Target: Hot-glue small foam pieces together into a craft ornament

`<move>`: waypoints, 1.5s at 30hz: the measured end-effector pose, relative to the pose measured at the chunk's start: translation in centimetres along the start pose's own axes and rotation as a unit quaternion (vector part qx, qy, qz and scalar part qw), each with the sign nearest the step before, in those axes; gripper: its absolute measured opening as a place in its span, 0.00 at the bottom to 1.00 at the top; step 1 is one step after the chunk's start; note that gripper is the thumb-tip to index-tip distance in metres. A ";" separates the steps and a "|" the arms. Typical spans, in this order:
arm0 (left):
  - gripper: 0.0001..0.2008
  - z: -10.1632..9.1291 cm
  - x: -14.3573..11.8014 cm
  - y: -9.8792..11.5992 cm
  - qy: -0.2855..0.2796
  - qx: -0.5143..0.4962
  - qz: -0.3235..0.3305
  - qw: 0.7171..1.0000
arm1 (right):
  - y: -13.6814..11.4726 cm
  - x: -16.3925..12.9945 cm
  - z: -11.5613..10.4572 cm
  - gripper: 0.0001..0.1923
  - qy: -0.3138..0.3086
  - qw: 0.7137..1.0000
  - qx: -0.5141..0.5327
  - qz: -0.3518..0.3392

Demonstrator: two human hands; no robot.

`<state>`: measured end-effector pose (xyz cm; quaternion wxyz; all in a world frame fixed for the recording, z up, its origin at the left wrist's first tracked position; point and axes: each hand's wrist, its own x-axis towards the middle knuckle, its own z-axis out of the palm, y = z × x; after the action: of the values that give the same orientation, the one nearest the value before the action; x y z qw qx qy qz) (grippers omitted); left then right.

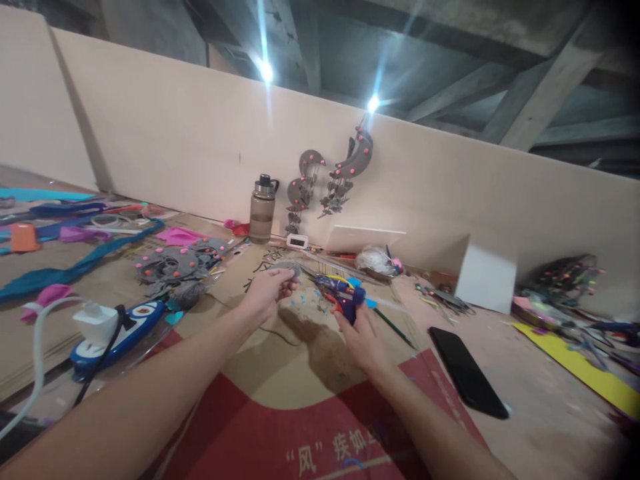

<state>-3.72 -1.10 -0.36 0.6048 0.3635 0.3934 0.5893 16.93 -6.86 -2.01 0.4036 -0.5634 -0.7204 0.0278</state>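
Left hand (pixel 267 288) fingers pinch a grey felt piece (pixel 290 269). Right hand (pixel 361 337) fingers wrap a blue glue gun (pixel 343 293) above the cardboard-covered worktop (pixel 280 360).

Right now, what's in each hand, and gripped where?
Left hand pinches a small grey felt piece by its near edge. Right hand holds the blue glue gun by its handle, nozzle pointing left toward the felt.

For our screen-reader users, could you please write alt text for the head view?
The right hand grips a blue glue gun while the left hand pinches a grey felt piece over a cardboard-covered table. A black phone lies right.
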 end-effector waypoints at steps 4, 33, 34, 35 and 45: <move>0.07 -0.6 0.4 0.2 0.013 0.001 0.010 1.000 | -0.1 0.6 -0.3 0.09 -0.137 0.958 0.167 0.189; 0.13 1.5 -1.8 -1.1 -0.131 0.103 0.005 0.986 | -2.8 4.5 -0.4 0.10 -0.074 0.975 0.185 0.094; 0.13 1.6 -2.0 -1.1 -0.138 0.112 0.007 0.984 | -2.8 4.6 0.2 0.11 -0.063 0.975 0.192 0.095; 0.13 1.7 -2.1 -1.1 -0.144 0.120 0.010 0.982 | -2.8 4.5 0.6 0.11 -0.052 0.974 0.199 0.094; 0.15 2.2 -2.8 -1.2 -0.161 0.139 0.019 0.977 | -2.3 3.2 1.6 0.10 -0.041 0.953 0.275 0.121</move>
<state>-1.23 -3.91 -0.42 0.5923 0.5418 0.3622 0.4738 13.96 -4.33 -0.16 0.5065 -0.5116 -0.6275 0.2968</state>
